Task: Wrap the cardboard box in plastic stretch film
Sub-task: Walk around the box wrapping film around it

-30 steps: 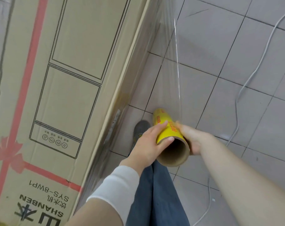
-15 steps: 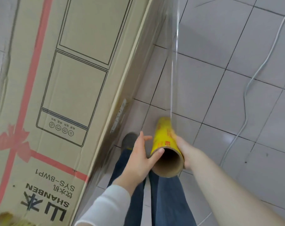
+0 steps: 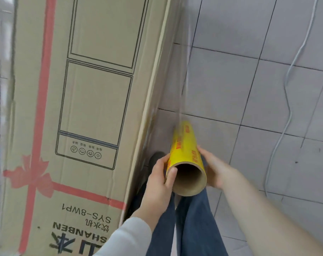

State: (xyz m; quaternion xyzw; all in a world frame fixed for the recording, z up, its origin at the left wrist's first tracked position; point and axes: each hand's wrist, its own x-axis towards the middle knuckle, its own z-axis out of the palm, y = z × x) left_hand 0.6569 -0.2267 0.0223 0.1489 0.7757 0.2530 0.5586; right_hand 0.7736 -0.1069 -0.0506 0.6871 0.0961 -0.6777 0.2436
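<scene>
I am holding the stretch film roll [image 3: 186, 150] between both hands, its open cardboard core end facing me. My left hand [image 3: 157, 183] is gripping the roll's left side near that end: the thumb is lying across the core's rim and the fingers are curling around the yellow label. My right hand [image 3: 215, 170] is cupping the roll's right side, with the palm against it; its fingertips are passing behind the roll, so I cannot tell how far they wrap.

The cardboard box [image 3: 94, 108] is standing just to the left of my grip, its printed face toward me and its long edge running away from my left hand. A sheet of clear film [image 3: 177, 74] is stretching from the far end of the roll, ahead of my hands, to that edge of the box. Film is also lying over the box's side face.

Below my grip, my legs in blue jeans [image 3: 192, 224] are showing, and a dark shoe [image 3: 155, 157] is just beyond my left hand. A white cable [image 3: 289, 100] is lying on the tiled floor [image 3: 249, 108], well to the right of my right hand.
</scene>
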